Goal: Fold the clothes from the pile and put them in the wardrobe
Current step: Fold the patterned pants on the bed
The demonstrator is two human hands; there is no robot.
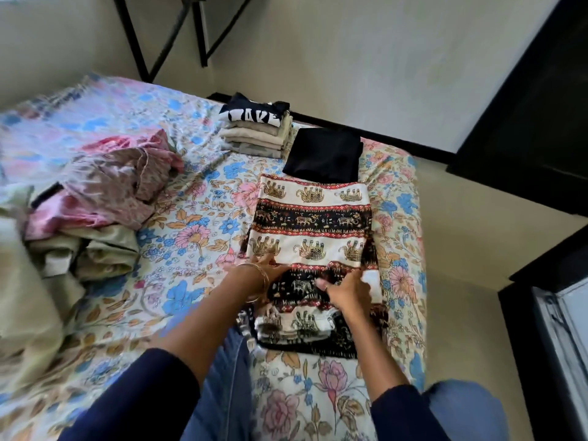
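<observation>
I am leaning over the bed (197,198), which is covered by a floral sheet in blue, pink and tan, and an elephant-print garment (313,224) lies spread flat on it in front of me, banded in cream, black and red. My left hand (270,267) rests on the garment's left side with its fingers stretched forward over the cloth, gold bangles (256,281) circling the wrist; it lies flat and pinches nothing that I can see. My right hand (345,289) is on the nearer part of the garment, where the cloth is bunched and doubled over, and its fingers curl onto that raised fold, gripping it. The near end of the garment is already folded back on itself in a thick layer close to my knees. Beyond the garment's far edge, touching it, lies a folded black piece (324,154), and just left of that stands a stack of folded clothes (254,132), beige and grey with a black top printed in white letters uppermost. Well to the left on the bed sits the unfolded pile (95,205), a heap of pink and pale green fabric. My dark blue sleeves (149,393) and jeans (222,377) show at the bottom.
</observation>
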